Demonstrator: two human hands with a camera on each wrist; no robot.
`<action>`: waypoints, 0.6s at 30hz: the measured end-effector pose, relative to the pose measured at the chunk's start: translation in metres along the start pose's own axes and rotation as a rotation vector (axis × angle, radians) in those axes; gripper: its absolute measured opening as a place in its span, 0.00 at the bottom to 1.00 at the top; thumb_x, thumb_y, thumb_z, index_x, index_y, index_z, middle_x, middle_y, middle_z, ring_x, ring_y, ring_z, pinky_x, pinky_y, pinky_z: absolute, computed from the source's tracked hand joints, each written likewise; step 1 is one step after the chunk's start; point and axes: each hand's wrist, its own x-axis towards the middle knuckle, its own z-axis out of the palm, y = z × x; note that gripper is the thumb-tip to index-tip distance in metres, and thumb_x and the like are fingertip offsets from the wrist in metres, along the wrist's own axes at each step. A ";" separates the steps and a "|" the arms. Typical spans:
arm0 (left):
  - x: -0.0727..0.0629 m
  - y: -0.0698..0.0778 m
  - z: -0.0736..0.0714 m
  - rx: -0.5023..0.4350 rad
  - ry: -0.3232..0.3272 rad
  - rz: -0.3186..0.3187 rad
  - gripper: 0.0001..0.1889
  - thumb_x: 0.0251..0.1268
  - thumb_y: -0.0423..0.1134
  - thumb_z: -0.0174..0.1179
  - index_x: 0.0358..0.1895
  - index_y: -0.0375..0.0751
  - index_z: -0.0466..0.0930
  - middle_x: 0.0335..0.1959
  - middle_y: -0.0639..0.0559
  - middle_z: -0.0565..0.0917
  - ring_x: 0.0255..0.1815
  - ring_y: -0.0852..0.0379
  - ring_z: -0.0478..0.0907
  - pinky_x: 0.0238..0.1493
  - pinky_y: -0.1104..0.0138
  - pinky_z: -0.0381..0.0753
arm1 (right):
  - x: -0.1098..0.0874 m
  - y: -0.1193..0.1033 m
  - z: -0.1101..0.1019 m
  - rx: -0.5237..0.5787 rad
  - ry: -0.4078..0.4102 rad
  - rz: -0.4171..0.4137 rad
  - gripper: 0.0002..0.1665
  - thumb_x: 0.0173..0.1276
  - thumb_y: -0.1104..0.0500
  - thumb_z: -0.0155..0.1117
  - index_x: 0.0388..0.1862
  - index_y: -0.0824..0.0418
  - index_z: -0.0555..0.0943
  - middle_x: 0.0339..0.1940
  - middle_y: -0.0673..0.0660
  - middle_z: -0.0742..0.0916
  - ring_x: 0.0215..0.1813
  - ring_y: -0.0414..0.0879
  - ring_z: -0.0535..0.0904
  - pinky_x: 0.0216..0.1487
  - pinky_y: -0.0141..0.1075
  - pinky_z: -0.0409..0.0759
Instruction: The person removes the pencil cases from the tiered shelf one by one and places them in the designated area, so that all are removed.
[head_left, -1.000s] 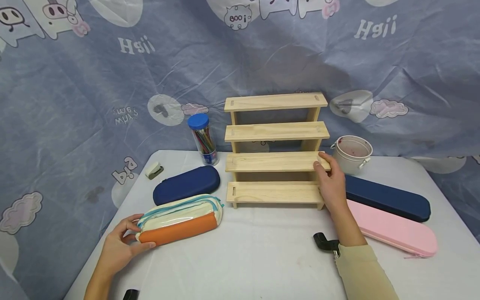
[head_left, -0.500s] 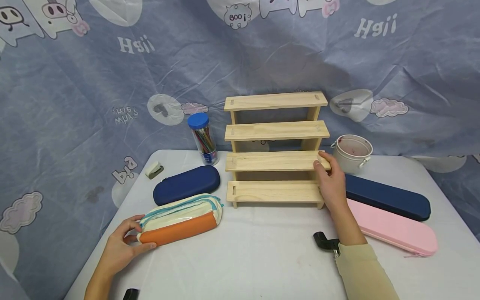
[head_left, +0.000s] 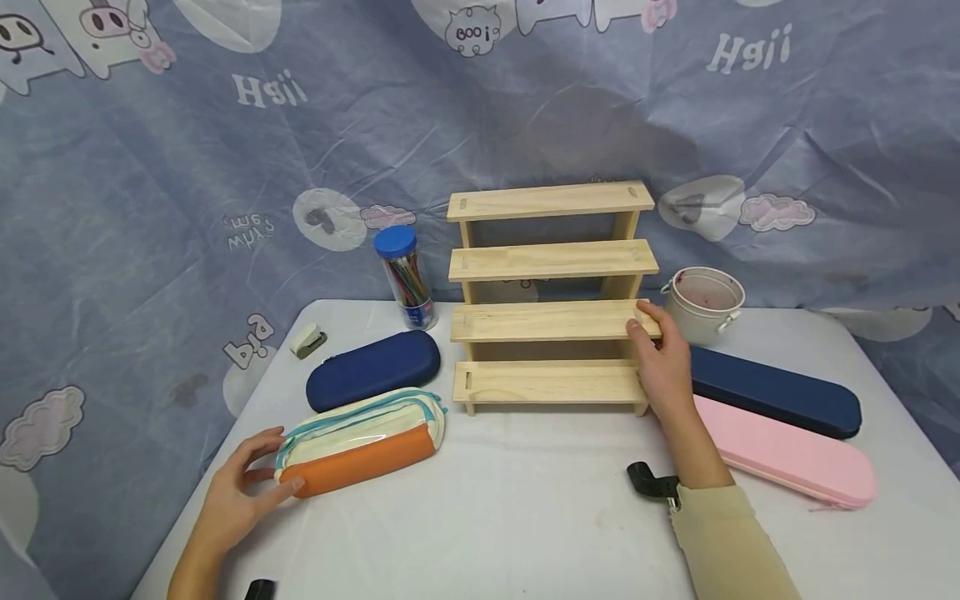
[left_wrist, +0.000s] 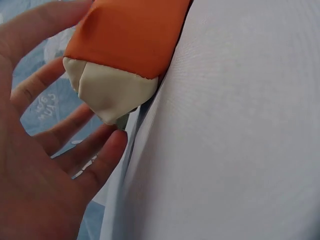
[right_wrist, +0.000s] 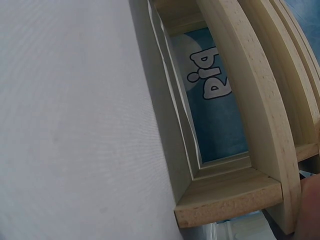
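My left hand [head_left: 232, 500] is at the left end of a cream and orange pencil case [head_left: 360, 446] with teal zips, lying on the table. In the left wrist view the thumb touches the orange side [left_wrist: 132, 35], and the other fingers spread loosely about the cream end. On the right, my right hand [head_left: 663, 362] grips the right end of a plank on a four-tier wooden display rack [head_left: 555, 321], second from the bottom. The right wrist view shows the rack's lower tiers [right_wrist: 245, 190] close up, with only a bit of the hand at the edge.
Left of the rack are a navy pencil case [head_left: 373, 369], a blue-lidded jar of pencils [head_left: 408, 279] and a small stapler [head_left: 307, 340]. To its right are a white pail [head_left: 703, 312], a long navy case [head_left: 776, 392] and a pink case [head_left: 787, 454]. A patterned curtain [head_left: 525, 108] hangs behind.
My left thumb has drawn back slightly to the left along the orange side, and the left fingers have loosened a little. The right hand and the rack stay where they were.
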 end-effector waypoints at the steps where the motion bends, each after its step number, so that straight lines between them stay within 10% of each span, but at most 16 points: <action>1: 0.001 0.001 0.000 0.011 0.003 0.007 0.32 0.49 0.35 0.76 0.60 0.41 0.73 0.64 0.46 0.71 0.56 0.57 0.72 0.42 0.74 0.79 | 0.000 0.000 0.000 -0.001 -0.001 0.000 0.27 0.71 0.39 0.55 0.67 0.39 0.71 0.68 0.45 0.72 0.55 0.44 0.72 0.48 0.35 0.69; 10: 0.008 0.006 -0.002 0.127 0.023 0.003 0.28 0.61 0.41 0.67 0.65 0.49 0.71 0.60 0.50 0.74 0.56 0.45 0.73 0.47 0.75 0.78 | -0.001 -0.001 0.000 -0.005 0.001 0.006 0.27 0.71 0.38 0.54 0.67 0.38 0.71 0.68 0.45 0.72 0.55 0.44 0.72 0.48 0.36 0.69; 18: 0.027 0.013 0.005 0.223 0.013 0.024 0.31 0.60 0.51 0.67 0.67 0.53 0.70 0.63 0.50 0.73 0.58 0.45 0.71 0.51 0.48 0.76 | -0.001 -0.001 0.000 -0.008 0.000 0.009 0.27 0.71 0.38 0.54 0.67 0.39 0.72 0.68 0.44 0.72 0.56 0.44 0.71 0.49 0.37 0.69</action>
